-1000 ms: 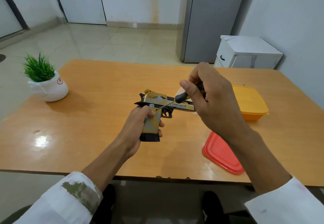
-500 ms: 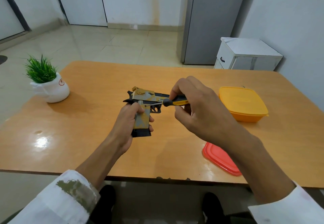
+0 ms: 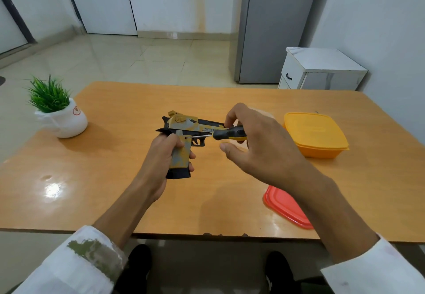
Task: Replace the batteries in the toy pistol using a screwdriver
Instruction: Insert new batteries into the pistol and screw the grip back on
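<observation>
Standing by, I see the toy pistol (image 3: pixel 181 128), yellow, grey and black, held over the orange-brown worktop (image 3: pixel 115 178) with its barrel pointing to the person's right. The left grip (image 3: pixel 161 155) is wrapped tight round the pistol's handle from the left, with fingertips showing on the handle's right edge. The right grip (image 3: pixel 259 146) comes in from the pistol's right. Its fingers are curled over the black-and-yellow handle of the screwdriver (image 3: pixel 230 132), while the thumb sticks out just below and I cannot tell whether it touches. The thin metal shaft runs leftward and its tip sits against the pistol's side, just above the handle and behind the trigger. To the right of the pistol, well apart from it, stands a yellow tub (image 3: pixel 315 135) with its yellow lid on, so whatever is in it is hidden. A red lid (image 3: pixel 285 206) lies flat to the right of the pistol and nearer the person, partly covered by the right forearm, with nothing resting on the part that shows. Well to the left of the pistol stands a white pot (image 3: pixel 62 119) holding a tuft of green grass-like leaves. Beyond the pistol and to its right, on the floor, is a small white cabinet (image 3: pixel 319 70).
</observation>
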